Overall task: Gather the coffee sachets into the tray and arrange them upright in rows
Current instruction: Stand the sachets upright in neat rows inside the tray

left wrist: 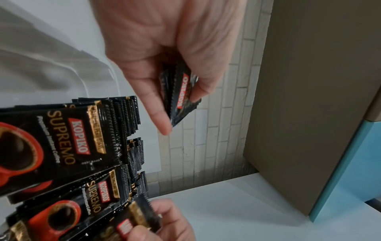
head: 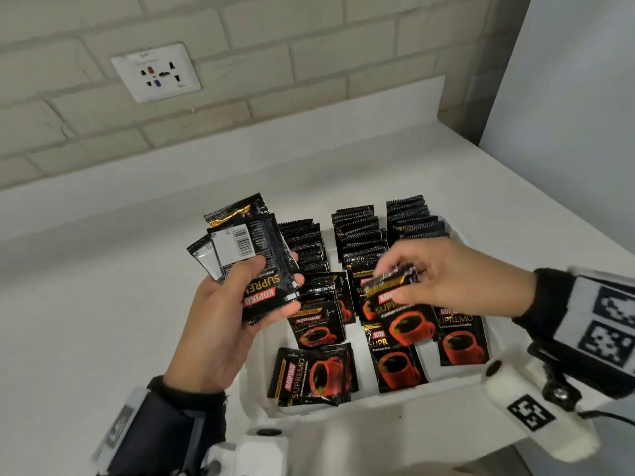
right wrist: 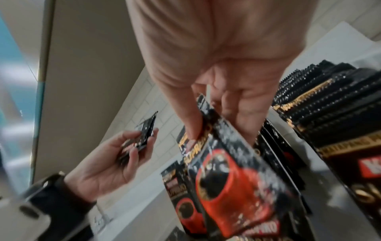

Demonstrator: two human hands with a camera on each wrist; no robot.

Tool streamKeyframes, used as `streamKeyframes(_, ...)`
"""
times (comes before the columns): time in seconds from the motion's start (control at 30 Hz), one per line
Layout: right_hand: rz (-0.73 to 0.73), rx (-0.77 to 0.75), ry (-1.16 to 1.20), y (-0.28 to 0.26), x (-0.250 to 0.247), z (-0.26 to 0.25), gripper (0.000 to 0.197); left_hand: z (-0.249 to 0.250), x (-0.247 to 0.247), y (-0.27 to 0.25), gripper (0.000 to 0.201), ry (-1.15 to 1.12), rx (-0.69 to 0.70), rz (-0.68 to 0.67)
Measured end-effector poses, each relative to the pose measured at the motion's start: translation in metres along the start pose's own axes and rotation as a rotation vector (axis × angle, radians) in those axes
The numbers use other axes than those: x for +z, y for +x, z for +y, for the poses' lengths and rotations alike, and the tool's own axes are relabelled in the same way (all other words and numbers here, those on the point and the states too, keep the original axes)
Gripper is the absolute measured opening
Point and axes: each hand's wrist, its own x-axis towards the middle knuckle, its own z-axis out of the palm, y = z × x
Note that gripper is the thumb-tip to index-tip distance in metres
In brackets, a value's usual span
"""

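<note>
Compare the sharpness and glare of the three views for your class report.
Head view: sharp, with glare glinting on the upright sachets. Left wrist view: sharp print, walls bent by the wide lens. Right wrist view: motion-blurred, smearing the sachet pinched by the right hand.

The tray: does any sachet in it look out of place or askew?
Yes. One sachet at the front left of the tray lies flat and turned sideways, while the rows behind stand upright.
</note>
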Motion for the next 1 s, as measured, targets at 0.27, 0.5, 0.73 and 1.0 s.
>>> streamKeyframes(0.27, -0.232, 0.178, -0.282, 0.014, 0.023, 0.008, 0.017, 0.001, -0.001, -0.001, 0.02, -0.008, -0.012, -0.021)
streamKeyframes(0.5, -0.204, 0.137, -0.64, 0.016, 0.024, 0.005, 0.028, -0.003, -0.001, -0.001, 0.023, 0.005, -0.058, -0.047)
streamKeyframes(0.73, -0.041, 0.068, -0.677, 0.011, 0.007, -0.003, 0.044, -0.003, 0.002, -0.001, 0.023, 0.014, -0.078, -0.061)
streamKeyframes(1.0, 0.08, -0.041, -0.371, -0.03, -0.021, -0.022, 0.018, -0.002, 0.005, -0.006, 0.026, -0.132, -0.191, -0.092)
